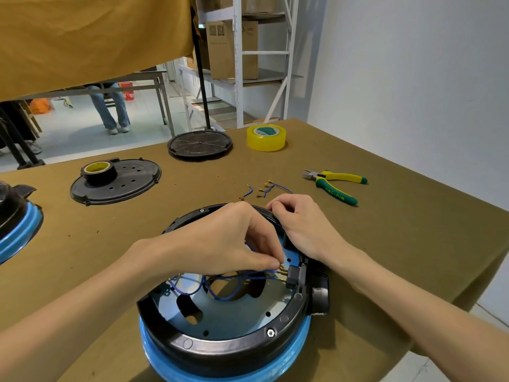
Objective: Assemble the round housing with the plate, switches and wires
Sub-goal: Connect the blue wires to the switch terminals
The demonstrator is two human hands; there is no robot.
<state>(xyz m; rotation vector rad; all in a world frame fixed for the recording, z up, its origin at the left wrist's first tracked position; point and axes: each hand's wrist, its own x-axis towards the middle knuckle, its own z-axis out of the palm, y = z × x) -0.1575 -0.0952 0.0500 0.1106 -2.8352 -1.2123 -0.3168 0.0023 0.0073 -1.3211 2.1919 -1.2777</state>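
- The left hand (220, 238) reaches into the round housing (225, 346), fingertips pinching a brass terminal on a blue wire (237, 295) just beside the black switch (292, 277).
- The right hand (300, 224) curls over the housing's far right rim, gripping it.
- The housing sits at the table's (413, 244) near edge.
- Loose wires (264, 190) lie just beyond; pliers (336, 186) farther right.

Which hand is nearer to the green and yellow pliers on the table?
The right hand. It grips the far rim of the round housing, with bare table between it and the pliers. The left hand is farther away, pinching a wire terminal inside the housing.
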